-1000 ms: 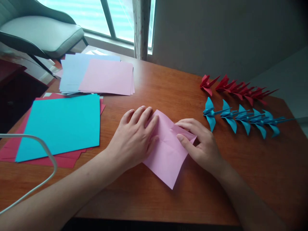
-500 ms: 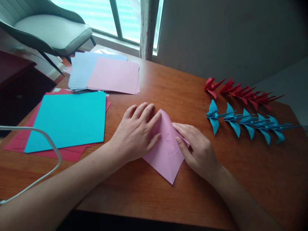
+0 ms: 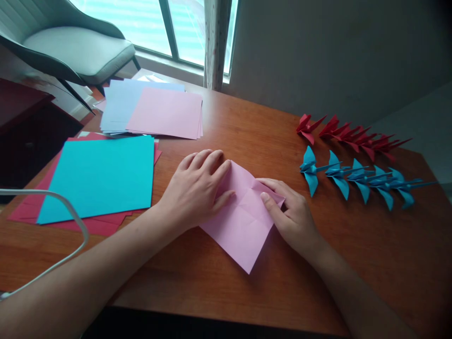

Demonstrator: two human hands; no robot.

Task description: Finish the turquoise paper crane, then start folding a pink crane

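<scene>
A creased pink paper square [image 3: 240, 226] lies on the wooden desk [image 3: 247, 292] in front of me. My left hand [image 3: 196, 190] rests flat on its left part, fingers stretched out and close together. My right hand [image 3: 291, 214] pinches the paper's right corner between thumb and fingers, lifting that flap a little.
A turquoise sheet [image 3: 99, 176] lies on red sheets [image 3: 92, 226] at the left. Pink sheets [image 3: 165, 113] on pale blue sheets [image 3: 120, 101] lie behind. A row of red folded cranes [image 3: 353, 134] and a row of blue folded cranes [image 3: 356, 176] sit at the right. A white cable [image 3: 52, 197] loops at the left edge.
My right hand folded the right corner inward, then drew it back out to the right. My left hand stayed pressed on the paper.
</scene>
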